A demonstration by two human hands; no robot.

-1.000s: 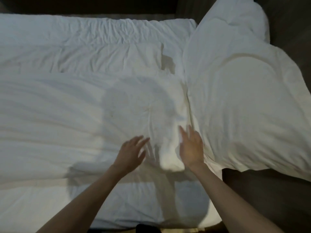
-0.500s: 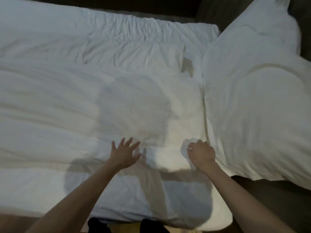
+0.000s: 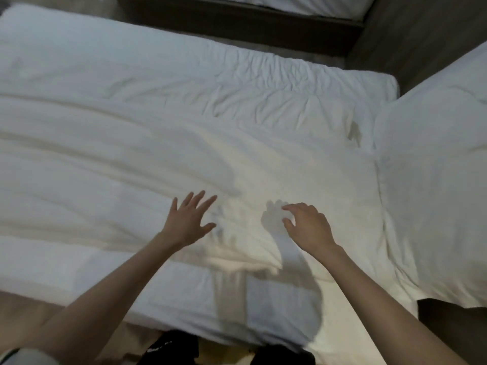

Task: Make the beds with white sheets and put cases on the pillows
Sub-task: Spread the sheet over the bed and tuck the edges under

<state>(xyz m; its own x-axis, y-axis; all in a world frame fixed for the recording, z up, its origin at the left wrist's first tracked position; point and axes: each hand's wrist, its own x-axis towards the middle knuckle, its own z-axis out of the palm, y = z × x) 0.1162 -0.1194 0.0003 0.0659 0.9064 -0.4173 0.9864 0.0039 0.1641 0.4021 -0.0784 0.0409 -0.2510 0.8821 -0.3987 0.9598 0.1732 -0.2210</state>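
**Both hands empty over the sheet**

The sheet (image 3: 158, 154) lies spread across the bed (image 3: 105, 285). It is creased at the far edge and rumpled in long folds on the left. The left hand (image 3: 188, 219) is at the near middle of the sheet, fingers (image 3: 196, 200) straight and spread. Contact cannot be confirmed. The right hand (image 3: 308, 225) is just to its right, fingers loosely curled and gripping nothing. Its shadow falls on the sheet beside it. White bedding (image 3: 434, 193) overlaps the bed's right end. A second bed (image 3: 290, 3) stands beyond.
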